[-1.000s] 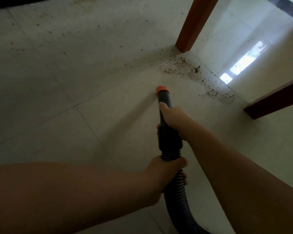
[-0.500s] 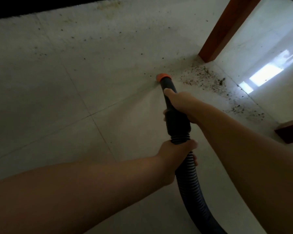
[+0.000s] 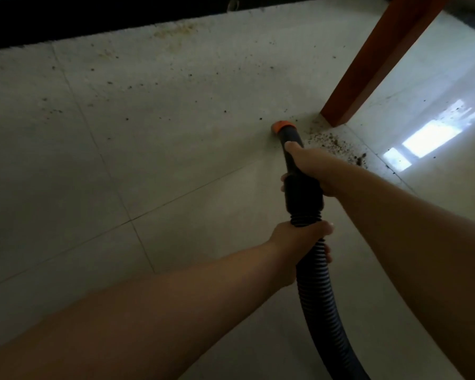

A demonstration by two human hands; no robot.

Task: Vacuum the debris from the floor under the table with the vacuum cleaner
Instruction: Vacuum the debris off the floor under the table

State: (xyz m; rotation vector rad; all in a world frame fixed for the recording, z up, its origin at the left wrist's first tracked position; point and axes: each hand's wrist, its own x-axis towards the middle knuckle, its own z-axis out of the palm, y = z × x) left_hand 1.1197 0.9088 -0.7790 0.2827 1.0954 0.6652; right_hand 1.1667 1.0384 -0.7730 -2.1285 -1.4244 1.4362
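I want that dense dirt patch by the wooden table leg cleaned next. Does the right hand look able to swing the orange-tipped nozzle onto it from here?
Probably yes: the right hand holds the black vacuum nozzle just left of the dirt patch, with bare floor between; only the red-brown table leg beyond limits the sweep.

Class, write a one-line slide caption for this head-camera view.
Both hands grip the vacuum hose, its orange nozzle on the floor beside debris near a table leg.

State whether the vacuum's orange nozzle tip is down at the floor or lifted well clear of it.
Down at the floor: the orange nozzle tip sits at the tiled floor, left of the debris.
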